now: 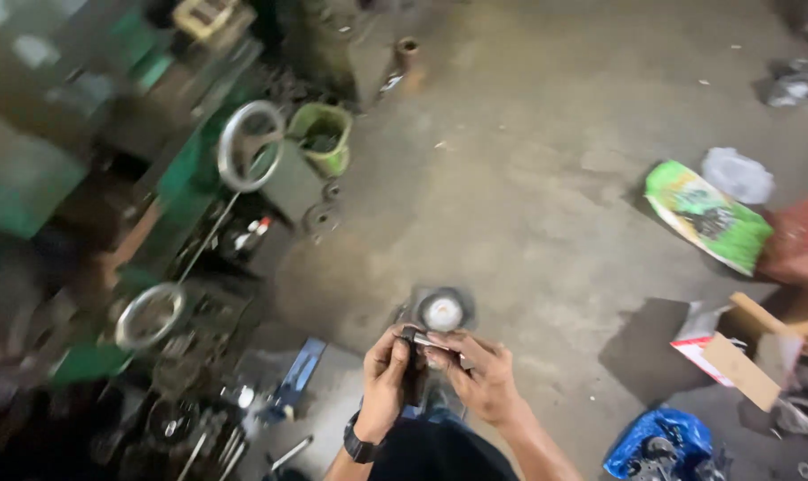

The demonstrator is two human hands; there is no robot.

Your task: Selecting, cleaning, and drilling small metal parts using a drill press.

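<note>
While both hands (435,374) hold a dark part (413,356), a green machine (181,178) stands left.

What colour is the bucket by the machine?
Green bucket, seen in the head view.

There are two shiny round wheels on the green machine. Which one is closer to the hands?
The lower handwheel, at the left edge of the picture. It sits nearly level with the left hand and right hand. The other handwheel is higher up, beside the green bucket.
</note>
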